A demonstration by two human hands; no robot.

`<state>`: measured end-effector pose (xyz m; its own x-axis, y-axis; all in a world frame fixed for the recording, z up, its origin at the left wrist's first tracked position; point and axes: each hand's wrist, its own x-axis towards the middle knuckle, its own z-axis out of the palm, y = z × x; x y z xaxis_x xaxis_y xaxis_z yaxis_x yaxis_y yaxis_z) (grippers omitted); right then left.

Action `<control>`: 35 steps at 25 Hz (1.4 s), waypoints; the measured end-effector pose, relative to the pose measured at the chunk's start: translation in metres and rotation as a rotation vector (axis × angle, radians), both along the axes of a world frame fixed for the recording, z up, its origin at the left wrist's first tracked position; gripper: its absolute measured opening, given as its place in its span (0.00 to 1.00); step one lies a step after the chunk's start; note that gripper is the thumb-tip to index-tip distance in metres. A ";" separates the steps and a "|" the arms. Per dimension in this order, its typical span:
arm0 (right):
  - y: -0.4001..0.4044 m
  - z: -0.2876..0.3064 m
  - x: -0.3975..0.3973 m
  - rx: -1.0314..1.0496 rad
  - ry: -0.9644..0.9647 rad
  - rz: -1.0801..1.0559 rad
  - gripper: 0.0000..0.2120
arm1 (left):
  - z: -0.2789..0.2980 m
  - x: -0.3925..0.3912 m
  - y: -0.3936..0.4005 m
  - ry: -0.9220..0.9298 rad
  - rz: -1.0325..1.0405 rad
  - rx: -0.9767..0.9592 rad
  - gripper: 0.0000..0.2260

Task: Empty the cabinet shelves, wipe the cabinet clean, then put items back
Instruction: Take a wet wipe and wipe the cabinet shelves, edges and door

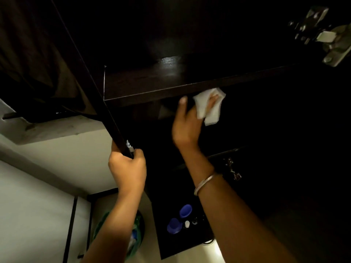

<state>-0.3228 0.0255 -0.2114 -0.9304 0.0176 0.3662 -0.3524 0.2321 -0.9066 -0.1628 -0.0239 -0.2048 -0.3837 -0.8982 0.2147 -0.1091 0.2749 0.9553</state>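
Note:
I look up into a dark brown cabinet [171, 35]. Its shelf [171, 80] runs across the middle with nothing visible on it. My right hand [187, 122] holds a white cloth [210, 105] just under the shelf's front edge, fingers wrapped in the cloth. My left hand [127, 168] grips the lower edge of the dark cabinet side panel [106, 111], thumb on the inner face. Far below, two blue lids [179, 219] and small bottles [187, 224] stand on a dark surface.
A metal door hinge [321, 33] sits at the upper right, and a second hinge [232, 169] lower down near my right wrist. A green bag [136, 232] lies below by a pale wall [38, 205]. The cabinet interior to the right is too dark to read.

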 end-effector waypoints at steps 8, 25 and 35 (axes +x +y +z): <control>0.027 0.017 -0.056 -0.365 -0.166 -0.294 0.34 | 0.004 0.001 0.005 -0.020 -0.008 0.106 0.07; 0.006 0.033 -0.013 -0.388 -0.509 -0.351 0.29 | 0.010 0.003 0.006 -0.044 -0.015 0.104 0.19; 0.028 0.040 0.007 -0.343 -0.687 -0.283 0.32 | 0.008 0.008 0.001 -0.106 -0.036 0.154 0.18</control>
